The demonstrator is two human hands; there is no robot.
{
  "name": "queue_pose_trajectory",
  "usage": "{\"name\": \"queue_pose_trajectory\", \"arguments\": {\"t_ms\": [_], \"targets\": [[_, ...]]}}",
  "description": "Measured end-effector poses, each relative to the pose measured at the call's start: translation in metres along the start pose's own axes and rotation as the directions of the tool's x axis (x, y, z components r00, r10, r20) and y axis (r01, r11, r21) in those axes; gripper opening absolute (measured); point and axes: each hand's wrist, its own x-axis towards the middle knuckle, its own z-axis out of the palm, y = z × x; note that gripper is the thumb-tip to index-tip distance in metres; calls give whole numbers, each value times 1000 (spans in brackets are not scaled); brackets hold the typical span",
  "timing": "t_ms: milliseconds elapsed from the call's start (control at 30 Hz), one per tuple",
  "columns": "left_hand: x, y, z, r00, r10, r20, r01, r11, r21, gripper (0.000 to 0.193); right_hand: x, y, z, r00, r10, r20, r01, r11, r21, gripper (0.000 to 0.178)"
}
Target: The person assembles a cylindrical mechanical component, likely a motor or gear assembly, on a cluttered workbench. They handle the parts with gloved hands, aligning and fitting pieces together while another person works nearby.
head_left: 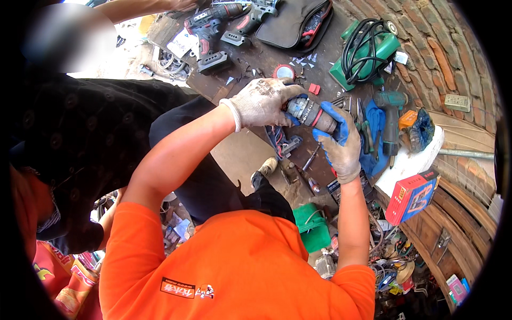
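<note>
Over the front of the workbench (245, 69), both gloved hands hold a drill chuck with its gearbox (308, 111), a dark cylinder with a red ring and a worn grey nose. My left hand (264, 101), in a stained white glove with blue fingers, grips the rear end. On the nose end, my right hand (341, 141) closes its blue glove fingers and thumb. The piece tilts down to the right. A drill body with loose wires (285, 141) lies just below it, partly hidden. Close by are a screwdriver (312, 157) and a small red plastic piece (314, 89).
Two cordless drills (205, 37) (248, 24) and a black tool case (293, 24) lie at the back. A green machine (368, 53) wrapped in black cable, a teal drill (391, 120) and a red-blue box (412, 197) stand right. Another person (80, 133) is at left.
</note>
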Motion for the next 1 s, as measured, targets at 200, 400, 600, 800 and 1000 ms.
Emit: {"name": "queue_pose_trajectory", "arguments": {"t_ms": [200, 400, 600, 800, 1000], "targets": [[1, 3, 3, 998, 58, -29, -58, 998, 6, 72, -1, 5, -3, 998, -69, -11, 67, 987, -143, 53], [2, 2, 6, 998, 65, -23, -65, 998, -12, 69, -3, 2, -4, 998, 56, 31, -59, 995, 85, 52], [2, 2, 6, 997, 61, -54, -67, 993, -98, 71, 3, -10, -9, 984, 159, 87, -166, 982, 91, 56], [7, 3, -2, 1000, -5, 20, 7, 994, -113, 70, 1, 1, 6, 999, -19, -26, 24, 981, 195, 58], [5, 4, 0, 999, 35, -4, -36, 998, -60, 68, 0, 1, -3, 992, 119, 37, -124, 978, 169, 52]]}}
